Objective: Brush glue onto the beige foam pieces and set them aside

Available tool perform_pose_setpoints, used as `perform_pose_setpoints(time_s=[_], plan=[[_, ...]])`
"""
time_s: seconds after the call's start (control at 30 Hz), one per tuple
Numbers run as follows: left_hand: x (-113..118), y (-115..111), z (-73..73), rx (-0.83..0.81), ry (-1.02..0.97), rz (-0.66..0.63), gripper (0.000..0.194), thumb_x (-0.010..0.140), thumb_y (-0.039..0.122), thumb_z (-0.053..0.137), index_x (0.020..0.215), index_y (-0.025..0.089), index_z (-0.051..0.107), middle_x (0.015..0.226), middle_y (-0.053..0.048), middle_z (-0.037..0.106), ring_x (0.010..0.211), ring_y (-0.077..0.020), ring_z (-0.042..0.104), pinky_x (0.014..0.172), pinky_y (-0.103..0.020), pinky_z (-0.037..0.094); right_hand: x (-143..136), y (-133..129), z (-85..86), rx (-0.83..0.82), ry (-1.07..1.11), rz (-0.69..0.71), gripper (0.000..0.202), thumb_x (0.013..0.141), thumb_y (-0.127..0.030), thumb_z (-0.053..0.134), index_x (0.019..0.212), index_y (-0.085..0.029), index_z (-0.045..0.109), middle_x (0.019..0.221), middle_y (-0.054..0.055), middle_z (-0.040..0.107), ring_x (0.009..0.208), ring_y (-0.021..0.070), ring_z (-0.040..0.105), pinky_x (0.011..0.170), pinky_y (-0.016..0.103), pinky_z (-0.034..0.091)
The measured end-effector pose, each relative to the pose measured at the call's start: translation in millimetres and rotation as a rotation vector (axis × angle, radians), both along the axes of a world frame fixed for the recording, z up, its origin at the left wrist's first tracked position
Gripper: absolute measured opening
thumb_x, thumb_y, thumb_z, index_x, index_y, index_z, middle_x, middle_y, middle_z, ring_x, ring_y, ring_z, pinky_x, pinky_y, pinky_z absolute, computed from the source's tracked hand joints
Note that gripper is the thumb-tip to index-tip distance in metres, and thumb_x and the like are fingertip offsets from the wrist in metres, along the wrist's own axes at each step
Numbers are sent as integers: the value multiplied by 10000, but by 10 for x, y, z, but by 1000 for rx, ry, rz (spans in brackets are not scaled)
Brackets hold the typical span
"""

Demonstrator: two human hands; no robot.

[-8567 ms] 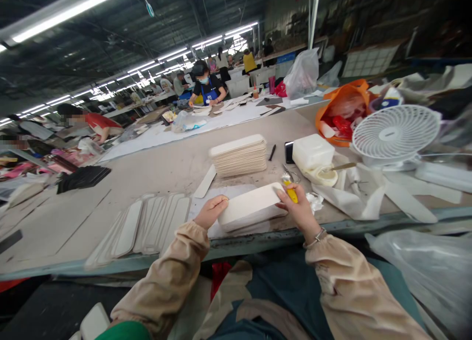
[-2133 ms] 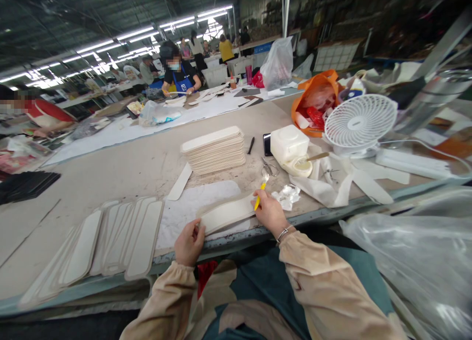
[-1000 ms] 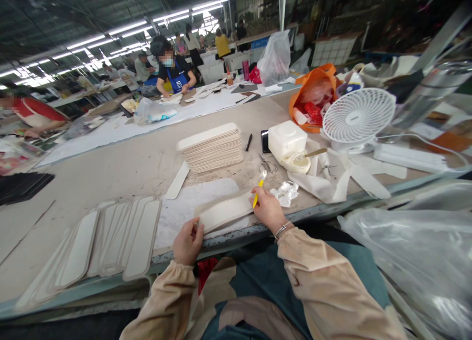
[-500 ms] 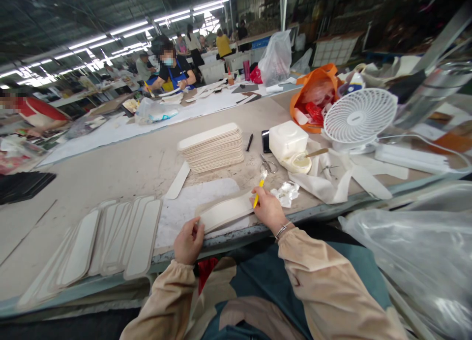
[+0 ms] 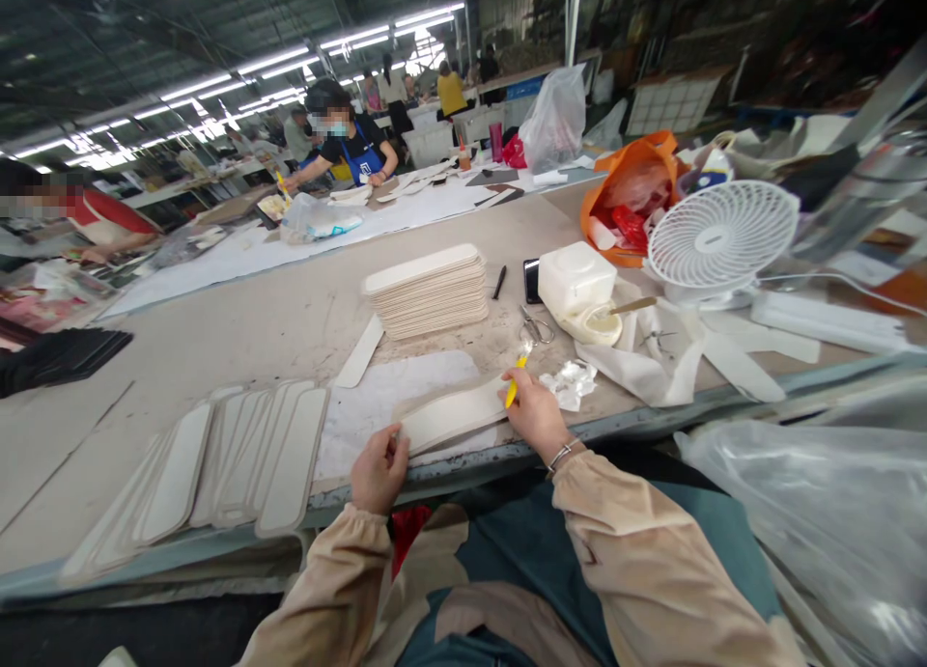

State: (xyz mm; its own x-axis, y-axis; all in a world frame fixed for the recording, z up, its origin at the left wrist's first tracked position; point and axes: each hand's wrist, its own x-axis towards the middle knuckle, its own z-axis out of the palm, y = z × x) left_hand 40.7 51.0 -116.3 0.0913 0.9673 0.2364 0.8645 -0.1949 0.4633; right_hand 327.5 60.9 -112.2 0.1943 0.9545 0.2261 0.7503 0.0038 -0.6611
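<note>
Gripping yellow-handled tool [image 5: 517,381] in right hand [image 5: 537,418], with fingers wrapped round the handle and the pale tip directed away from the body. Touching left end of white strip [image 5: 456,411] with curled fingers of left hand [image 5: 380,466]; cannot tell whether pinching or only pressing. Found white strip between both hands, lying at near edge of table [image 5: 290,329], partly over white sheet [image 5: 354,416].

Noted just beside right hand: crumpled scrap [image 5: 572,385]. Noted just past tool tip: scissors [image 5: 537,329].

Noted to left of left hand: overlapping pale strips [image 5: 236,455], fanned out along near edge. Noted beyond white sheet: tall stack [image 5: 431,305] of similar pieces, with loose strip [image 5: 360,353] near its left corner.

Listed right of stack: black pen-like object [image 5: 499,282], phone [image 5: 532,281], white container [image 5: 577,279] with stick [image 5: 633,306] at its mouth. Listed farther right: orange bag [image 5: 592,208], white fan [image 5: 724,233].

Observed at facing table: person in blue apron [image 5: 362,162], holding another yellow tool [image 5: 282,186] in an outstretched hand.
</note>
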Motion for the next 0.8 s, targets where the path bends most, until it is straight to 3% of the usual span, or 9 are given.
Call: perform_pose_setpoints(time_s=[0.2, 0.3, 0.4, 0.47, 0.53, 0.6, 0.7, 0.8], plan=[[-71, 59, 44, -24, -44, -20, 373, 829, 406, 509, 1086, 152, 601, 769, -18, 562, 639, -154, 549, 637, -297, 476, -8, -13, 38, 181, 271, -10, 174, 785, -284, 581, 942, -228, 534, 784, -2, 610, 646, 169, 571, 639, 268, 419], [-105, 143, 123, 13, -83, -16, 447, 793, 440, 555, 1133, 151, 588, 921, -71, 570, 781, -194, 586, 681, -332, 514, -30, -47, 124, 205, 426, 39, 195, 780, -346, 610, 908, -234, 514, 670, -42, 529, 553, 141, 496, 574, 254, 393], [-59, 255, 269, -3, -112, -120, 510, 758, 445, 602, 1178, 157, 573, 1129, -123, 572, 1054, -258, 561, 866, -399, 497, -61, -73, 200, 215, 575, 80, 250, 755, -376, 662, 880, -236, 496, 628, -65, 455, 522, 122, 430, 529, 240, 360], [26, 319, 378, -81, -122, -246, 515, 747, 430, 624, 1186, 163, 578, 1187, -124, 583, 1122, -270, 539, 966, -425, 440, -80, -81, 238, 230, 692, 91, 282, 739, -385, 688, 865, -235, 484, 637, -68, 430, 525, 113, 401, 514, 234, 345], [143, 354, 466, -208, -152, -368, 495, 754, 416, 626, 1177, 160, 592, 1170, -115, 612, 1086, -260, 565, 967, -404, 434, -90, -79, 265, 249, 816, 94, 301, 730, -387, 701, 855, -235, 474, 659, -66, 416, 535, 108, 386, 508, 229, 336], [276, 345, 518, -338, -175, -432, 418, 776, 411, 602, 1102, 151, 633, 1050, -94, 660, 959, -237, 609, 864, -352, 473, -87, -68, 278, 270, 910, 88, 316, 718, -380, 715, 850, -235, 467, 683, -63, 412, 547, 105, 379, 510, 226, 332], [463, 251, 534, -448, -211, -404, 303, 791, 410, 564, 883, 143, 675, 756, -36, 644, 711, -185, 583, 652, -279, 449, -65, -34, 264, 292, 998, 55, 333, 703, -364, 727, 860, -239, 462, 686, -64, 406, 543, 105, 362, 505, 227, 319], [597, 101, 490, -500, -337, -356, 291, 774, 420, 569, 795, 142, 654, 656, -1, 583, 630, -151, 517, 581, -248, 386, -45, 13, 226, 305, 1066, 15, 354, 687, -359, 730, 876, -243, 455, 686, -64, 421, 542, 109, 364, 505, 232, 315]])
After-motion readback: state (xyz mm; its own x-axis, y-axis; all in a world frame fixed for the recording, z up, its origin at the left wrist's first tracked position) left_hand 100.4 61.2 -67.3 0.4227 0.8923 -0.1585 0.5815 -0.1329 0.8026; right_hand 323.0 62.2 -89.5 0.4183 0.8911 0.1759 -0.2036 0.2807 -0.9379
